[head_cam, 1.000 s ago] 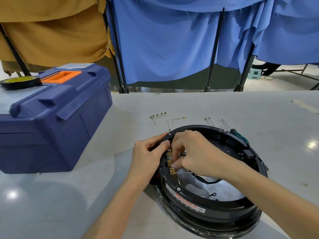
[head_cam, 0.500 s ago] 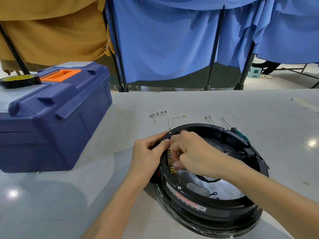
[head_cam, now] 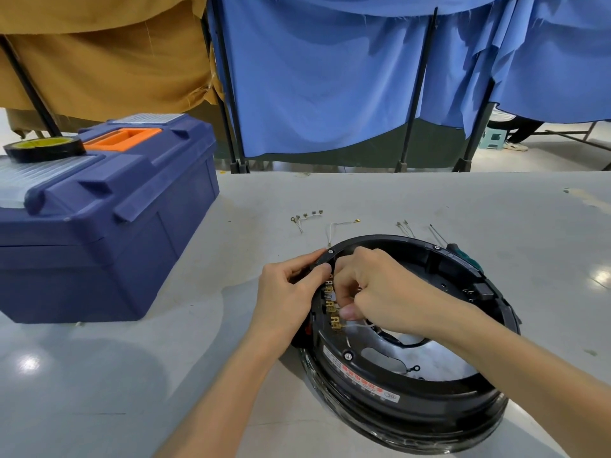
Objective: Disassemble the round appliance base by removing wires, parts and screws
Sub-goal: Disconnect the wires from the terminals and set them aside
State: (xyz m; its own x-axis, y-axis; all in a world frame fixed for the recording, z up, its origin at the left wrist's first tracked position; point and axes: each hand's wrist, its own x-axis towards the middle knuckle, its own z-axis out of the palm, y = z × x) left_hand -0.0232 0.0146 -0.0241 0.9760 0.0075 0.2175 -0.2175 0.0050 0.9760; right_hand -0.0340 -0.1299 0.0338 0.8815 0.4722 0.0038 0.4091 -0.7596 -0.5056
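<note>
A black round appliance base (head_cam: 410,401) lies open side up on the grey table, with a shiny metal plate inside. My left hand (head_cam: 287,292) grips its left rim. My right hand (head_cam: 373,285) reaches inside by a row of brass terminals (head_cam: 332,309) and pinches a thin white wire (head_cam: 360,323) there. Removed wires with ring ends (head_cam: 305,218) and a white wire (head_cam: 340,224) lie on the table behind the base. A green-handled screwdriver (head_cam: 463,254) rests behind the base's far right rim.
A large blue toolbox (head_cam: 99,219) with an orange handle stands at the left, a black tape roll (head_cam: 43,148) on its lid. Small loose pins (head_cam: 405,226) lie beyond the base. Blue and tan curtains hang behind the table's far edge.
My right hand has shifted slightly inside the base, its fingers now pulling the white wire down past the terminals. My left hand stays on the rim.
</note>
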